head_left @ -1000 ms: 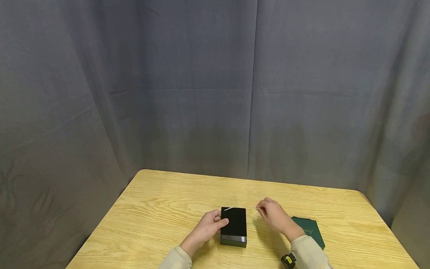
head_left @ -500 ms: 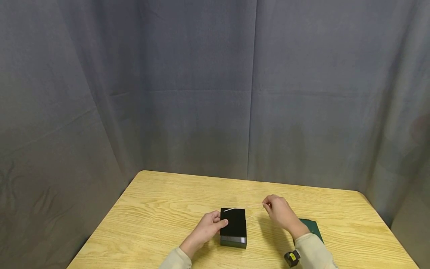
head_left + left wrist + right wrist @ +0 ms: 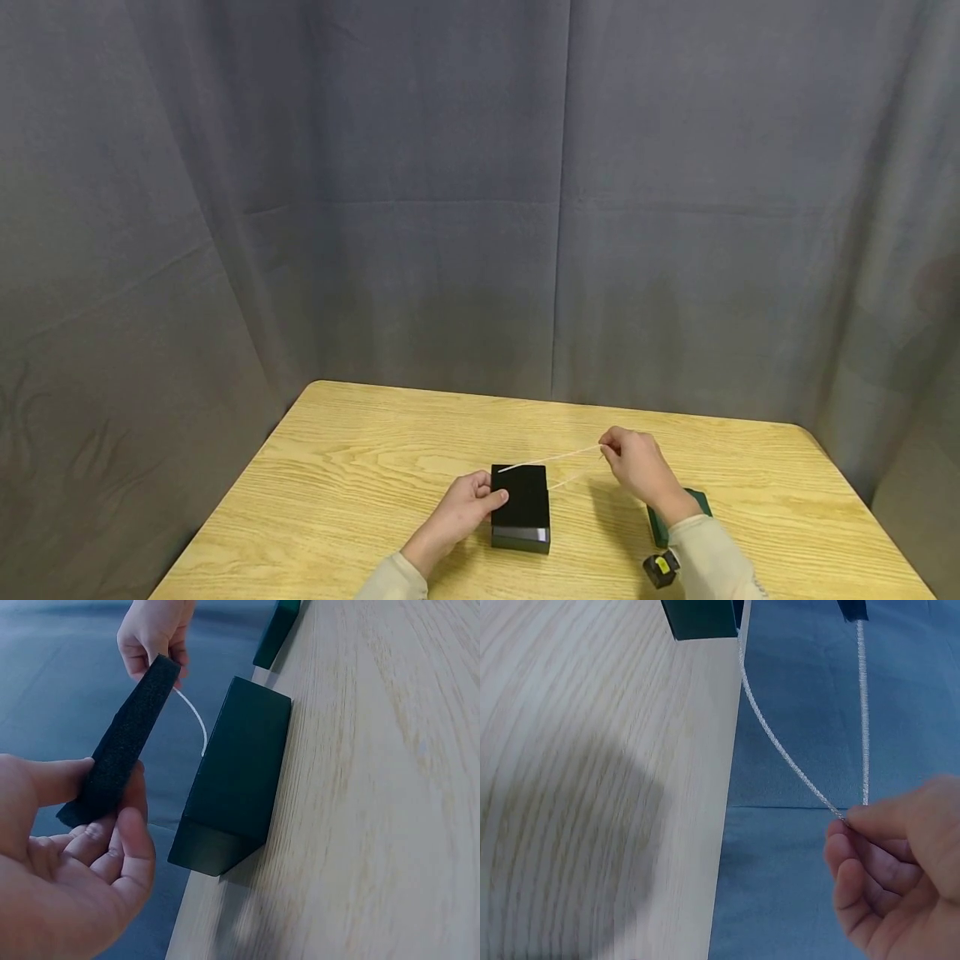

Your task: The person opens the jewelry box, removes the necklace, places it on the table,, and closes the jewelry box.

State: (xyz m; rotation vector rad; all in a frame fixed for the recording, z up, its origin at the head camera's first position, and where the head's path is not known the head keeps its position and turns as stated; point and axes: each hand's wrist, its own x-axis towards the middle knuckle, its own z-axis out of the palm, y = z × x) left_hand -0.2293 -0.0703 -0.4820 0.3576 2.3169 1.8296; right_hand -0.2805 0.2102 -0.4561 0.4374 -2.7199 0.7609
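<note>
My left hand grips a thin black foam pad by its left side, thumb on top. In the left wrist view the foam pad is tilted and apart from the dark green box standing on the table. My right hand, out to the right, pinches a white cord between thumb and fingertips. One length of cord lies over the pad's top in the head view; the other leads back toward the box. The inside of the box is mostly hidden under the pad.
A flat green lid-like piece lies on the wooden table, partly behind the right forearm. A small black device with a yellow mark is on the right wrist. Grey curtains hang behind and at both sides.
My right hand has moved right and away from the box, and more of the white cord now shows between it and the pad. The left hand and pad have barely moved.
</note>
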